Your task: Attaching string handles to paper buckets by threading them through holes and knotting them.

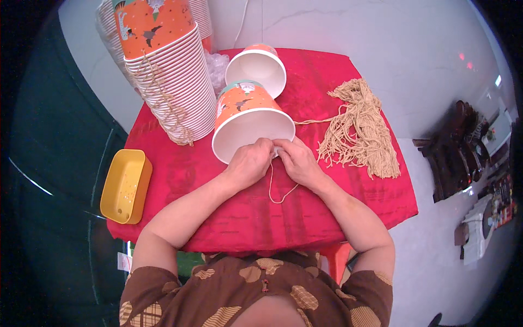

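An orange paper bucket [248, 103] lies tipped on the red-covered table, its white open mouth facing me. At the near edge of its rim, my left hand [251, 163] and my right hand [299, 162] meet with fingertips pinched together. A thin tan cord [271, 188] comes from between the fingers and hangs in a loose loop toward the right wrist. The exact spot where the fingertips grip is partly hidden. Another piece of cord runs from the bucket's right side toward a bundle of tan cords [362, 131] on the right.
A second bucket [257, 72] lies behind. At the left leans a tall stack of nested buckets [174, 82], with cords hanging down it. A yellow tray [143, 185] holding small bits sits at the table's left edge. Clear plastic [217, 71] lies beside the stack.
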Demonstrator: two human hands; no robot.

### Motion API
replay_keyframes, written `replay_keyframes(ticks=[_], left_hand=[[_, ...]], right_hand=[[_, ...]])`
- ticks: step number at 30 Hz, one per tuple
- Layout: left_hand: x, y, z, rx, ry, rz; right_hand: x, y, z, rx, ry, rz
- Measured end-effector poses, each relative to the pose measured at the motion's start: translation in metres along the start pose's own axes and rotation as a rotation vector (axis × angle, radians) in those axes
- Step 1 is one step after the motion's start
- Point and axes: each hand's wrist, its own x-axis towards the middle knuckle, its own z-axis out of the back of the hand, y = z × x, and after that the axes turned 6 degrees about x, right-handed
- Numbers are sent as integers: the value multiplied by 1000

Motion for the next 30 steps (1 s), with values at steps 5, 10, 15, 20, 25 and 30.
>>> replay_keyframes(ticks=[5, 10, 15, 20, 25, 30], left_hand=[[-1, 2, -3, -14, -4, -36], [0, 2, -2, -6, 20, -33], [0, -1, 3, -90, 28, 59], [0, 4, 6, -263, 42, 133], [1, 12, 5, -343, 59, 217], [1, 14, 2, -330, 16, 283]], right_hand=[[0, -2, 4, 29, 83, -2], [-1, -8, 5, 3, 178, -15], [-1, -3, 8, 62, 147, -50], [1, 2, 11, 35, 160, -113], [1, 7, 13, 19, 204, -108], [1, 9, 16, -66, 289, 83]])
